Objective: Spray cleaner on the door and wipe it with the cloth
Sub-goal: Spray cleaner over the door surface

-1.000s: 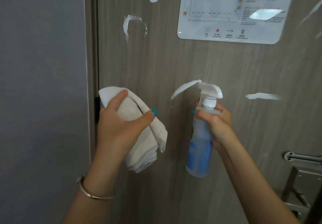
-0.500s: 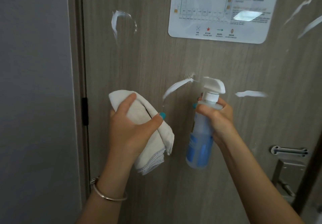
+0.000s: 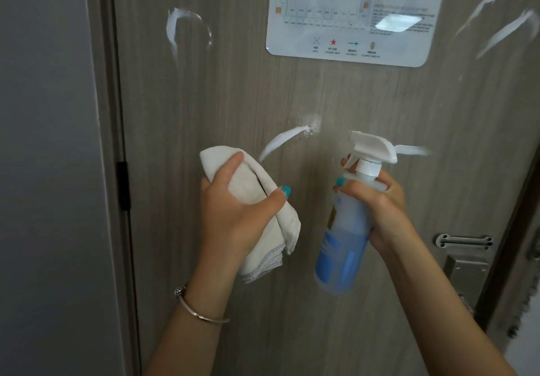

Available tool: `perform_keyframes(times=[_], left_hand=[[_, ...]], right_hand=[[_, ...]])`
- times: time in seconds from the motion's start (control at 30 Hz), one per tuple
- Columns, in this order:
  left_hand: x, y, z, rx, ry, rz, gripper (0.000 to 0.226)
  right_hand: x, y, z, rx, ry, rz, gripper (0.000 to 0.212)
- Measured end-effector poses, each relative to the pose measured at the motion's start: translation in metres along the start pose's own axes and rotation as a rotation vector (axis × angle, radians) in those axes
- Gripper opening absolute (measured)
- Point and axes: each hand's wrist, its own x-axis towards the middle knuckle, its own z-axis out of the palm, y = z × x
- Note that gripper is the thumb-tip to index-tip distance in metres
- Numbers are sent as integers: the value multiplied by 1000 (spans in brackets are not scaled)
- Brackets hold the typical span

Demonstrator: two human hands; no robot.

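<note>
A grey wood-grain door fills the view, marked with several white foam streaks; one streak lies between my hands. My left hand grips a bunched off-white cloth just in front of the door. My right hand holds a clear spray bottle with a blue label by its neck. Its white trigger head points left toward the door, and a small wet spatter sits at the streak's upper end.
A white laminated plan sign is fixed to the door above. A metal latch plate and handle sit at the right edge. The door frame and a black hinge run down the left, beside a grey wall.
The view has shifted left and down, so the door and handle sit further right. Both hands moved right; a fresh spatter has appeared at the top of the middle streak.
</note>
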Motion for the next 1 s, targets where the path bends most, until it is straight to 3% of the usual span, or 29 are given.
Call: perform_keyframes(times=[0.17,0.33,0.5,1.0], left_hand=[[-11,-2,33,-24,-75,21,83],[-26,-2,69,-65,-155,17,88],[-44,-3,94,-93,-228,25,89],[-47,-2,93,-134,-198,-2,83]], right_hand=[[-10,-12,-45,-36,57,-15,41],[-8,-30,-87,-262,216,-73,40],[-4,-38,-102,-386,215,-102,39],[0,-16,-96,-314,232,-44,40]])
